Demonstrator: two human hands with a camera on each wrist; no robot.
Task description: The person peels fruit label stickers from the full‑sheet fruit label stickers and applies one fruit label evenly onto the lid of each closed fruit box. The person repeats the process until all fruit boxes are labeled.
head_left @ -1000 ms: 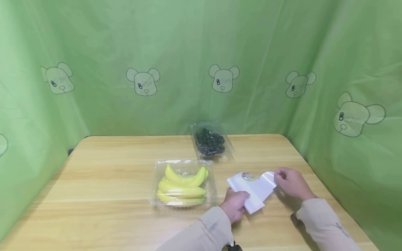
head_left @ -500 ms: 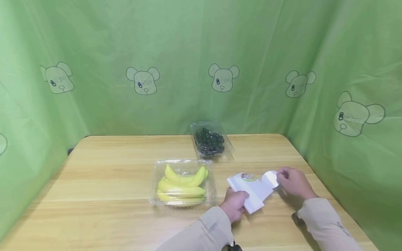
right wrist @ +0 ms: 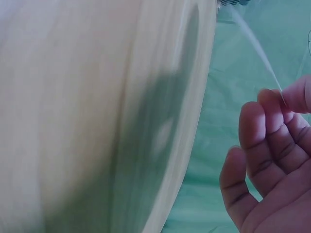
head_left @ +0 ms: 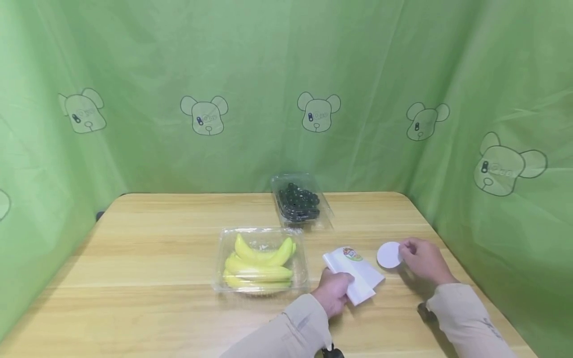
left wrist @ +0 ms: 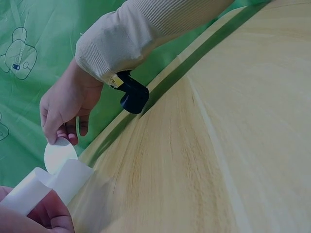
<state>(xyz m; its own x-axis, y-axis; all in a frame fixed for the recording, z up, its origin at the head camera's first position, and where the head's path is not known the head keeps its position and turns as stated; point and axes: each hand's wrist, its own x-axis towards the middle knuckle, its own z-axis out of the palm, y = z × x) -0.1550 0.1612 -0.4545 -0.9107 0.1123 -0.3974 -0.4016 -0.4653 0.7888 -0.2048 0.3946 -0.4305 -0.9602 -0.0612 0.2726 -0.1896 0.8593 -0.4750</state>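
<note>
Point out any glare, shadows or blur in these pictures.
Head view: bright glints on the banana box; left wrist view: a soft shadow on the table beside the paper; right wrist view: a broad shadow over the table, its grain blurred, the right hand sharper.

The wood-grain table (head_left: 147,258) carries a clear banana box (head_left: 302,263) and, behind it to the right, near the far edge, a clear grape box (head_left: 293,178).

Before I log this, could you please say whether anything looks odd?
Nothing stands out: bananas and dark grapes sit in clear plastic containers, the right hand pinches a round sticker, the left hand holds a sticker sheet.
</note>
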